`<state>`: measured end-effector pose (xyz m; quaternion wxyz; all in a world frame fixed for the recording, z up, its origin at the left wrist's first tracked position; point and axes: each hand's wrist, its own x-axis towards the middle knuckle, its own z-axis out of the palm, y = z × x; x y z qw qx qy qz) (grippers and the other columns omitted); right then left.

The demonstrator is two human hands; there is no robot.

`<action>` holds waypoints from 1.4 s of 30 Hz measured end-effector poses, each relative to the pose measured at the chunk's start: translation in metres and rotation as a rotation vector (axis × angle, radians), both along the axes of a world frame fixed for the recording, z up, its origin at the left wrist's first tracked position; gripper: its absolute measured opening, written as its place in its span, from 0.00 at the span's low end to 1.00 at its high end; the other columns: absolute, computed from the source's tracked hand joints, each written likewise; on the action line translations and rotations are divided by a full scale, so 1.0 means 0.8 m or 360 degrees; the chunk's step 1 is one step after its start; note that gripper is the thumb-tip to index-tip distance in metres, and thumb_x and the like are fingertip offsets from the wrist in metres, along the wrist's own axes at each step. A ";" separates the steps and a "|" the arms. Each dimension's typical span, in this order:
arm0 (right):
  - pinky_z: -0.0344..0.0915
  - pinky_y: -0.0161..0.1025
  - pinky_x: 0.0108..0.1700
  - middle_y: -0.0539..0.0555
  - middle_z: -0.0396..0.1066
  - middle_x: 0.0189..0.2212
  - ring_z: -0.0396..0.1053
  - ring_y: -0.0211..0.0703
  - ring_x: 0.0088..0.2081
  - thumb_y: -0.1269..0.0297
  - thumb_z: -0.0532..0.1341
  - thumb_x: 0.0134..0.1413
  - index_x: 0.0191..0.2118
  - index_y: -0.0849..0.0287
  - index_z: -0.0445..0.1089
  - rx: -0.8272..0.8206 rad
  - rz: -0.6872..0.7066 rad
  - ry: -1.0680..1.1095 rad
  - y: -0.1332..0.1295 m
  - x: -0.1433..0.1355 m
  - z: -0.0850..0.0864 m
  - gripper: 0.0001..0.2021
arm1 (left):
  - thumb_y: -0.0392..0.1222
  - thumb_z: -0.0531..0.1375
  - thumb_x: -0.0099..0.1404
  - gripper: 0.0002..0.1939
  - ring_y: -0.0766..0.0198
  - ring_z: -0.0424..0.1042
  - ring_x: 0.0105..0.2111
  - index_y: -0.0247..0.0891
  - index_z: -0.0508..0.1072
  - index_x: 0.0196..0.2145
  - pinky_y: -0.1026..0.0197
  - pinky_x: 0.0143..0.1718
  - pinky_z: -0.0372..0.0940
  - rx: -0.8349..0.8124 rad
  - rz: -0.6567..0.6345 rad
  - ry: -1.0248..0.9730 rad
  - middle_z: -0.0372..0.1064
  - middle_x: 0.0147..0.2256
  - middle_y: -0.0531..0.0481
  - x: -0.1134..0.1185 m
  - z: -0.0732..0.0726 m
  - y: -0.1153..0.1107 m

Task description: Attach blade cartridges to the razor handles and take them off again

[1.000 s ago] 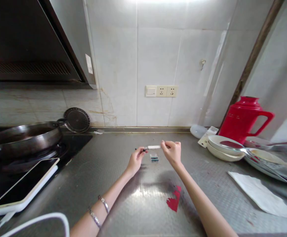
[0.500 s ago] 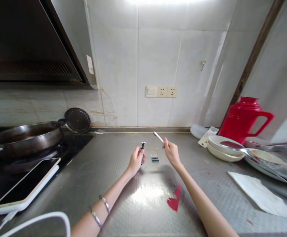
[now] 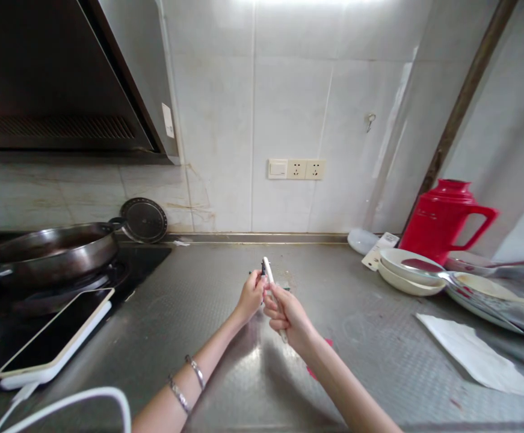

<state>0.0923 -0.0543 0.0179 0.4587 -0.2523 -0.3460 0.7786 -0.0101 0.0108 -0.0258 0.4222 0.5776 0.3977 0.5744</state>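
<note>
My left hand (image 3: 250,296) is closed round a small black razor (image 3: 263,270) with a T-shaped head, held upright above the counter. In my right hand (image 3: 290,316) is a slim white stick (image 3: 268,269). The stick leans up and to the left, and its upper end is beside the razor's head; whether they touch, I cannot tell. Both hands are close together. Just behind my right fingers, a small teal piece (image 3: 286,289) lies on the counter, mostly hidden. My right forearm covers most of a torn red scrap (image 3: 328,343).
On the left, a steel pan (image 3: 58,249) sits on the stove near a phone (image 3: 58,331) with a white cable (image 3: 94,394). At right are a red thermos jug (image 3: 444,219), stacked bowls (image 3: 408,282), plates and a white paper (image 3: 473,355). A metal counter (image 3: 175,307) lies between.
My right hand has moved left and toward me, bringing the white stick up against or beside the razor. My left hand has stayed nearly in place.
</note>
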 end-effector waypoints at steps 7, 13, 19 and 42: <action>0.30 0.23 0.12 0.39 0.47 0.13 0.34 0.23 0.13 0.57 0.61 0.46 0.30 0.58 0.57 -0.0081 -0.0095 0.0136 -0.013 -0.008 0.008 0.14 | 0.41 0.54 0.56 0.05 0.71 0.59 0.19 0.37 0.62 0.28 0.69 0.21 0.54 0.0016 0.0046 -0.0017 0.59 0.19 0.57 0.001 0.008 -0.004; 0.31 0.23 0.12 0.39 0.46 0.13 0.34 0.23 0.13 0.56 0.62 0.45 0.30 0.58 0.56 -0.0092 -0.0091 0.0178 -0.012 -0.019 0.005 0.15 | 0.40 0.56 0.53 0.05 0.72 0.58 0.19 0.37 0.63 0.27 0.69 0.23 0.54 -0.0053 0.0066 -0.0082 0.58 0.18 0.58 0.001 0.015 -0.008; 0.29 0.23 0.12 0.38 0.46 0.13 0.33 0.24 0.13 0.57 0.62 0.46 0.31 0.59 0.57 -0.0081 -0.0058 0.0239 -0.010 -0.022 0.009 0.14 | 0.39 0.56 0.53 0.04 0.71 0.60 0.21 0.37 0.63 0.28 0.68 0.24 0.56 0.0002 0.0095 -0.0029 0.59 0.20 0.57 -0.002 0.014 -0.005; 0.30 0.22 0.13 0.39 0.44 0.12 0.33 0.24 0.13 0.58 0.60 0.47 0.27 0.59 0.56 -0.0164 -0.0082 0.0227 -0.001 -0.010 0.012 0.12 | 0.43 0.53 0.57 0.07 0.73 0.57 0.17 0.37 0.62 0.29 0.70 0.19 0.53 -0.0049 0.0051 -0.0030 0.58 0.20 0.58 -0.001 0.009 -0.004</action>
